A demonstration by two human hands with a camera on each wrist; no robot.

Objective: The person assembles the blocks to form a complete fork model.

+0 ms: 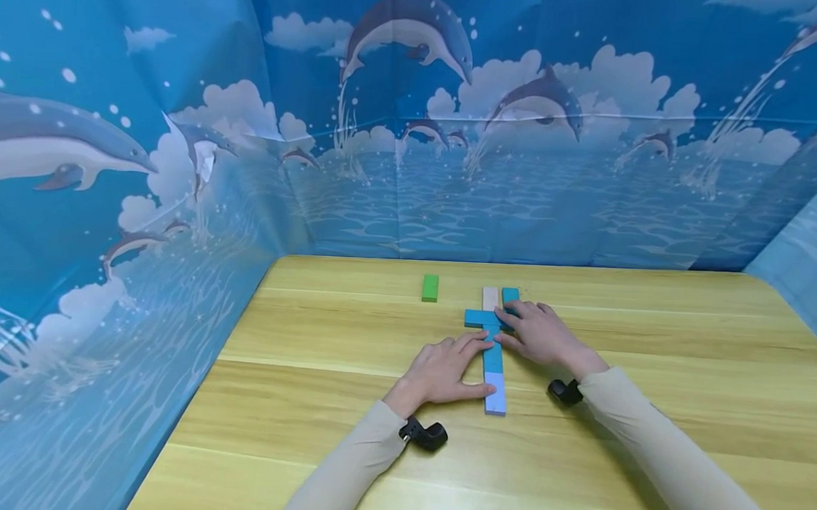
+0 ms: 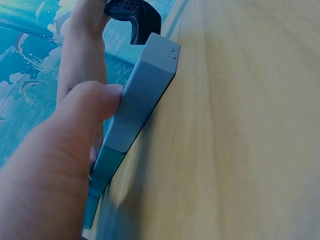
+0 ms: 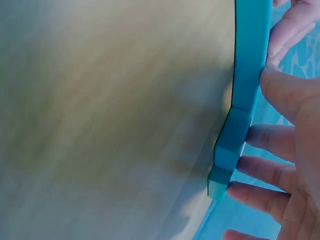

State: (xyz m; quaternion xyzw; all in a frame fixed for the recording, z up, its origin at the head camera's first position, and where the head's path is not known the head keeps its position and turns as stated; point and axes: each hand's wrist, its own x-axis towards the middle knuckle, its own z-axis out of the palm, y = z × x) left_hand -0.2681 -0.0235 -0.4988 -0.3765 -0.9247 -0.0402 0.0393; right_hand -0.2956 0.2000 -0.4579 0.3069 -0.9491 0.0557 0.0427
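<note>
Flat blocks lie in a cross-like layout on the table. A lavender block (image 1: pixel 495 396) forms the near end of a column, with blue blocks (image 1: pixel 492 357) beyond it. A blue crosspiece (image 1: pixel 476 318) lies across the column, and a pale block (image 1: pixel 490 297) and a teal block (image 1: pixel 510 294) stand at the far end. My left hand (image 1: pixel 444 371) spreads along the column's left side, thumb against the lavender block, fingertips at the blue blocks. My right hand (image 1: pixel 543 334) touches the blocks with outstretched fingers near the crosspiece's right half, partly covering it; its thumb meets the column's right side.
A green block (image 1: pixel 431 288) lies apart, left of the layout near the table's far edge. Behind the wooden table (image 1: pixel 292 417) hangs a dolphin-print sheet (image 1: pixel 356 199), which also runs along the left and right sides. Black wrist devices (image 1: pixel 428 436) sit under both wrists.
</note>
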